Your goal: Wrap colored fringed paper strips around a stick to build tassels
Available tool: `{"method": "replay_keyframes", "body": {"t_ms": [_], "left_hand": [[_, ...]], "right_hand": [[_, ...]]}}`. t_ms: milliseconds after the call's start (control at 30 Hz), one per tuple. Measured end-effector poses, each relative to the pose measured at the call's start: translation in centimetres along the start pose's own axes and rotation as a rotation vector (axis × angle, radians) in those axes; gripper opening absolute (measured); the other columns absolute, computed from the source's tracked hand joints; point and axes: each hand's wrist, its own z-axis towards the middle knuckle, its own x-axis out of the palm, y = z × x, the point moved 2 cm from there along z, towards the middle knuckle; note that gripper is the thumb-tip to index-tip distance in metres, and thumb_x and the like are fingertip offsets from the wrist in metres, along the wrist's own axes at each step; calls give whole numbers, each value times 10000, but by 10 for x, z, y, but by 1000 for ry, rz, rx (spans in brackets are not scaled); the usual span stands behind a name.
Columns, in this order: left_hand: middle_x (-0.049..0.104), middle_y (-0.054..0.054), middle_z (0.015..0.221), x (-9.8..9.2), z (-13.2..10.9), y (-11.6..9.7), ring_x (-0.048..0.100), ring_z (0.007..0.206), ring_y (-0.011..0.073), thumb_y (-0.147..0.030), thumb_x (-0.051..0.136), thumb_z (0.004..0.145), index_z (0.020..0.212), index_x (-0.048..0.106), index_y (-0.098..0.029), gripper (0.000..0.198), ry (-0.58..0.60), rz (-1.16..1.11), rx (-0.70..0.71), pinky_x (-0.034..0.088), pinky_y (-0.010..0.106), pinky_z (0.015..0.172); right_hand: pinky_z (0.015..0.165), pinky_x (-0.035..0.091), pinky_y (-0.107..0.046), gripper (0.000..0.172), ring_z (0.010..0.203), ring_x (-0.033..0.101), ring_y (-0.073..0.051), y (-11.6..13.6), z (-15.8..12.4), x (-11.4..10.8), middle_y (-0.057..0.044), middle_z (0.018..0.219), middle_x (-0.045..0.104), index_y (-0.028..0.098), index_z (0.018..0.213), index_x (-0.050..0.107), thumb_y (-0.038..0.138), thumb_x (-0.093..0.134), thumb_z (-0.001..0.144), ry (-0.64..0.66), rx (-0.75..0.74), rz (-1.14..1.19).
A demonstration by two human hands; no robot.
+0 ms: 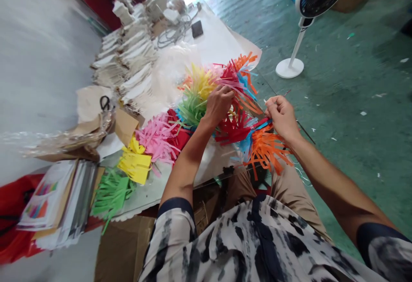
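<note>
A: What's at the far left, by the table's (154, 192) near corner?

B: A stack of printed sheets (48, 200), then scissors (104, 103) on brown paper (90, 104). Just right of those lie green paper fringe (111, 192), yellow paper fringe (135, 164) and pink paper fringe (157, 138).

A: And in the middle?

B: A dense bunch of multicoloured fringe (196, 97) sits toward the table's far right edge. The left grip (219, 106) is curled shut on its strips, though the fingers hide exactly how many.

A: What about the right grip (282, 119)?

B: Its thumb and fingertips are pinched closed on what looks like a thin cord (305, 132), which runs diagonally past that hand, off the table's right edge. Orange paper fringe (267, 151) lies just below, nearer this hand than the left.

A: Anything beyond?

B: Only a white pedestal fan (304, 28) standing on the green floor (354, 144).
</note>
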Motion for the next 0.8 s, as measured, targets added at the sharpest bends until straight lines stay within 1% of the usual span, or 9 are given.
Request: {"method": "replay_keyframes", "body": {"t_ms": [133,233,333,433,500,600,667,733,800], "left_hand": [[802,72,1076,-16,-6,14,708,1046,246,-216,717,1040,992,847,-238,141,-46,-79,-24,580,451,1011],[809,41,1128,-27,-6,21,728,1091,228,-216,730,1031,996,847,-260,129,-69,-182,-63,588,443,1060],[805,34,1156,-36,-2,28,747,1097,199,-222,762,1009,981,851,-270,105,-101,-300,-86,605,396,1053],[800,38,1135,-48,7,36,749,1061,187,-278,837,970,979,851,-265,20,-180,-370,-85,622,354,972],[798,42,1085,-57,13,42,744,1048,194,-349,866,962,976,842,-263,91,-257,-398,-83,621,346,914],[791,46,996,-71,23,53,733,1045,211,-490,863,969,977,820,-258,236,-357,-466,-103,604,357,867],[781,25,927,-80,30,64,705,972,195,-611,843,968,984,806,-272,341,-398,-539,-144,588,351,820],[757,-19,850,-89,37,76,625,863,157,-757,800,948,995,790,-309,450,-431,-613,-209,568,330,767],[726,-50,805,-102,45,86,525,805,136,-886,716,914,999,766,-332,562,-459,-681,-302,561,319,756]], "right_hand": [[541,296,-299,472,545,407,-124,-2,0,0,68,625,483,273,939,577,725,708,976,6,4,-1],[544,288,-293,451,552,405,-123,-2,0,2,63,629,481,270,937,583,696,724,976,28,27,21],[539,278,-291,439,549,398,-123,-3,1,3,53,632,497,269,931,586,678,739,975,50,51,27],[529,273,-284,430,546,396,-128,-6,2,3,51,623,489,273,927,590,671,747,974,52,67,35],[522,274,-280,435,544,394,-130,-8,2,3,52,617,479,276,920,597,679,756,961,37,77,40],[519,289,-272,435,551,412,-129,-11,2,3,45,628,504,271,913,612,673,777,932,13,93,42],[518,294,-262,425,555,419,-126,-12,2,3,45,630,515,266,916,615,656,784,923,19,109,51],[512,286,-253,414,552,409,-124,-11,2,2,52,617,500,265,919,610,640,787,920,36,124,62],[501,271,-249,408,543,385,-121,-10,2,2,59,607,481,265,921,606,630,789,916,51,134,69]]}}
